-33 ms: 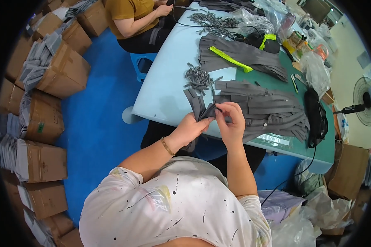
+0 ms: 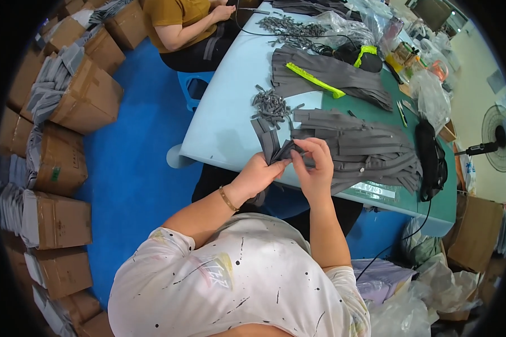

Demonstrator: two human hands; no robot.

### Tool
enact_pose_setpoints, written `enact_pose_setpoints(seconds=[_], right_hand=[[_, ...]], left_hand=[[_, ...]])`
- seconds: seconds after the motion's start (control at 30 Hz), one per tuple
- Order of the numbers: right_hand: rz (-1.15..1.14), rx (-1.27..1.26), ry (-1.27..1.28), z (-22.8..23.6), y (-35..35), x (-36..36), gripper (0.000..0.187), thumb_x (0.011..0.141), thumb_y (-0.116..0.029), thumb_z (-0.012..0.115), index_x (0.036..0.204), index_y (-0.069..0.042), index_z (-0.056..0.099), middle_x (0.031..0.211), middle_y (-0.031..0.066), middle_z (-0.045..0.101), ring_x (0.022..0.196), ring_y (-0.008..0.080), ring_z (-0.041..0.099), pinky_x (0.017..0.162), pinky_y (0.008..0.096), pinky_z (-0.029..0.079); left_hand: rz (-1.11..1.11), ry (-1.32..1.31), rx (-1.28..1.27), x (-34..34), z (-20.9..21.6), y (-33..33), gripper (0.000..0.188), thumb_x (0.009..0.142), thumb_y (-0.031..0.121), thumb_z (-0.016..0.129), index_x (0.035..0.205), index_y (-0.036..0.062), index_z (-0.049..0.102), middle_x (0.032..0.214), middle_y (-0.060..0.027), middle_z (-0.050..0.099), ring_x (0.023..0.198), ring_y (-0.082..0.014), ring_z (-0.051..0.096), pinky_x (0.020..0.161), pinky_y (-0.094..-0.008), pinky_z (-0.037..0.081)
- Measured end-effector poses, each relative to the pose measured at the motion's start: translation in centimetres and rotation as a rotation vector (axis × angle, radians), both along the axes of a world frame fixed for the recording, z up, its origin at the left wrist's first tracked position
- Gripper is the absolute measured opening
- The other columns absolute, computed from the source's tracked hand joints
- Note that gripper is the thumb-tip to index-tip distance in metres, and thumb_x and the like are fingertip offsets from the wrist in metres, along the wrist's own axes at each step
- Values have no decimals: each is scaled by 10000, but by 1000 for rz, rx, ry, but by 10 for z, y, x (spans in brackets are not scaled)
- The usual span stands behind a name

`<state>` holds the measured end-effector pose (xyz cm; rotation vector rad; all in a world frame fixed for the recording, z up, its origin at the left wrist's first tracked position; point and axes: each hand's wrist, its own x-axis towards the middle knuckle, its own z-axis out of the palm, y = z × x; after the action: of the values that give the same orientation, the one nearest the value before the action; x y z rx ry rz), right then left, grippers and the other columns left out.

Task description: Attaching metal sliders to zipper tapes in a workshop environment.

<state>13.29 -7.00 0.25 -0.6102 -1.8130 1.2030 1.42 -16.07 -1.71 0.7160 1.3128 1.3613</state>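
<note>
A dark grey zipper [image 2: 268, 140] rises out of my left hand [image 2: 258, 176], whose fingers are closed around it near the table's front edge. Part of its length hangs below that hand. Thumb and forefinger of my right hand [image 2: 316, 163] pinch at the zipper's end, close to the left thumb. Whether a small piece is also between those fingertips is hidden. Just beyond my hands lies a heap of small grey zipper sliders [image 2: 271, 106]. To the right, many grey zippers [image 2: 371, 145] are spread in a layered bundle on the table.
On the table [image 2: 219, 126], another grey bundle [image 2: 320, 70] carries a bright yellow strip [image 2: 314, 80]. Snips [image 2: 402, 114] and a black pouch [image 2: 431, 160] lie to the right. A co-worker [image 2: 177, 25] sits at the far left side. Cardboard boxes [image 2: 63, 220] line the left; a fan [image 2: 495, 137] stands right.
My right hand has shifted very slightly to the left at the zipper's end. My left hand keeps its hold in the same place.
</note>
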Motion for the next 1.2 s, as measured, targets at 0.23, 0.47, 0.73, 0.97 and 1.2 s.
enact_pose_setpoints(seconds=[0.23,0.47,0.73,0.97,1.2], right_hand=[[-21,794,-198,23,1,3,179,643,-142,741,772,-133,618,834,-12,564,838,198,540,810,341,346],[185,490,-317,28,2,16,105,691,-92,697,723,-84,597,708,0,567,690,181,549,737,330,372],[303,-437,90,33,17,6,189,820,-58,631,993,-11,574,877,-14,543,763,64,503,679,205,410],[245,-541,135,3,2,3,216,788,1,669,971,7,555,792,9,583,696,69,565,613,187,479],[-76,-370,325,-5,1,8,90,809,-24,660,877,-11,602,765,-8,593,668,39,531,597,162,417]], left_hand=[[-58,366,75,-5,-18,-2,162,822,99,561,946,5,603,754,-87,613,686,-135,532,632,-299,449],[-118,541,207,1,-9,-5,168,800,-8,558,964,-6,596,795,-54,615,737,-108,571,652,-269,472],[-303,-189,30,-4,10,-7,243,914,224,522,984,2,590,580,16,465,460,-59,387,437,-209,317],[-152,-370,100,0,10,-11,337,943,314,460,1017,4,568,566,20,432,433,-57,348,418,-195,290],[188,-142,155,-4,8,-10,363,963,337,407,965,18,582,797,-47,587,719,-103,552,615,-233,451]])
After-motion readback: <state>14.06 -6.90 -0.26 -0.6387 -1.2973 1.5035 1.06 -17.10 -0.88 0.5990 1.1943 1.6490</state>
